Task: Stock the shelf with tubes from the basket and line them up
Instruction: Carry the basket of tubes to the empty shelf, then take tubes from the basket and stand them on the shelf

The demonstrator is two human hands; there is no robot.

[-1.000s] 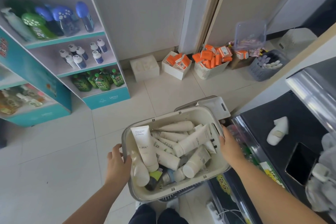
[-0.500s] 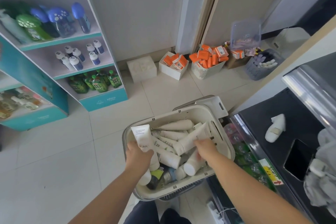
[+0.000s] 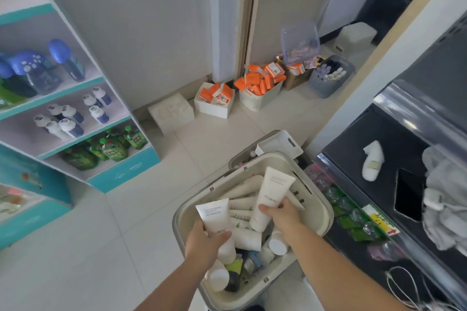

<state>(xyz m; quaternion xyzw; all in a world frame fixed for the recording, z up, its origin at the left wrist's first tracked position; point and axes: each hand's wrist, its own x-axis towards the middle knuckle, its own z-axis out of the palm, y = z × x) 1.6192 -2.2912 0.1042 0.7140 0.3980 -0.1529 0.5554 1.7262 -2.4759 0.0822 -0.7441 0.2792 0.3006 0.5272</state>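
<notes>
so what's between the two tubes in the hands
Head view: loose white tubes lying in the basket fill the gap between the left-held tube and the right-held tube.

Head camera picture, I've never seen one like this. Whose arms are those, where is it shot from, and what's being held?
There is no machine here. A person wears a camera on the head, so you look down as they do. In front of them is a basket full of white tubes. The left hand grips one tube and the right hand grips another tube, both held over the rest. To the right is a dark shelf. Teal shelves with bottles stand to the left.
</notes>
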